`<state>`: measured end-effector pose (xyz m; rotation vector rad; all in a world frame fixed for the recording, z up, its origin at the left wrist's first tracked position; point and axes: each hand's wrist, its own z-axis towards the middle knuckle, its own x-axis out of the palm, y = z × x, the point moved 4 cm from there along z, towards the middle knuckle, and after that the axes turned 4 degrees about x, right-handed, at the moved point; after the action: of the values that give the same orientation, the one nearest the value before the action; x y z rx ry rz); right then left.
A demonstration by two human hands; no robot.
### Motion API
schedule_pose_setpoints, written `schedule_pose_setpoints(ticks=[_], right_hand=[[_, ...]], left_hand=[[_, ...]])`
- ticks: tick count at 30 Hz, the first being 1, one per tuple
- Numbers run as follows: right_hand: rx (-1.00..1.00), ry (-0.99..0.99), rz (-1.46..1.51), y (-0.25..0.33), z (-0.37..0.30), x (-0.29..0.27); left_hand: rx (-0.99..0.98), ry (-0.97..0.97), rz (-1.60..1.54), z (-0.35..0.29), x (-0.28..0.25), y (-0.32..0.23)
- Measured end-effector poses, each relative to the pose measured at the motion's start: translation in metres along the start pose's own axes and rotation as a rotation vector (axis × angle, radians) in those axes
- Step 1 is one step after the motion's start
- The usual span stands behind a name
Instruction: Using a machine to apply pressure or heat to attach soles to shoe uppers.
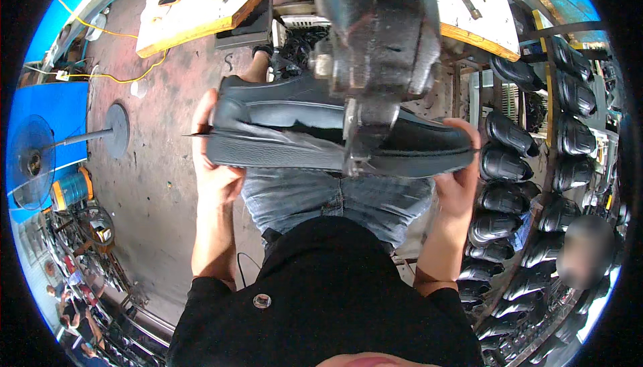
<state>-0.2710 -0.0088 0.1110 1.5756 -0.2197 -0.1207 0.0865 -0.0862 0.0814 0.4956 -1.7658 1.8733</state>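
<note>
A black leather shoe (281, 151) lies crosswise in front of me, its opening facing up. My left hand (221, 181) is closed round its left end, with the thumb underneath and the fingers up along the side. My right hand (461, 178) grips the right end the same way. Between my hands, the dark, worn metal head of a machine (378, 39) comes down from the far side. Its narrow lower part (365, 136) reaches the shoe's near edge and hides part of the middle. Whether a needle or blade touches the leather cannot be made out.
Beyond the machine stands a white worktop (194, 12) with wooden edges and tools on it. Racks of black shoes (506, 166) fill the right side. A pedestal fan (37, 159) and a yellow cable (120, 80) are at the left. Other people (74, 313) show at the lower left.
</note>
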Motion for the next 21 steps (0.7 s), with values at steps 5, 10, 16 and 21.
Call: schedule_pose_setpoints(ticks=[5, 10, 16, 21], right_hand=[[-0.052, 0.173, 0.108, -0.008, 0.012, 0.035], [-0.152, 0.269, -0.02, 0.005, 0.017, 0.066], [-0.223, 0.246, -0.423, 0.033, 0.015, 0.086], [-0.25, 0.228, -0.596, 0.049, 0.017, 0.092]], left_hand=[[0.011, 0.027, 0.285, -0.001, -0.044, -0.025], [0.525, 0.054, 1.003, -0.001, 0.013, -0.054], [0.355, 0.69, 1.462, 0.015, 0.12, -0.044], [0.193, 0.793, 1.234, 0.031, 0.115, -0.017]])
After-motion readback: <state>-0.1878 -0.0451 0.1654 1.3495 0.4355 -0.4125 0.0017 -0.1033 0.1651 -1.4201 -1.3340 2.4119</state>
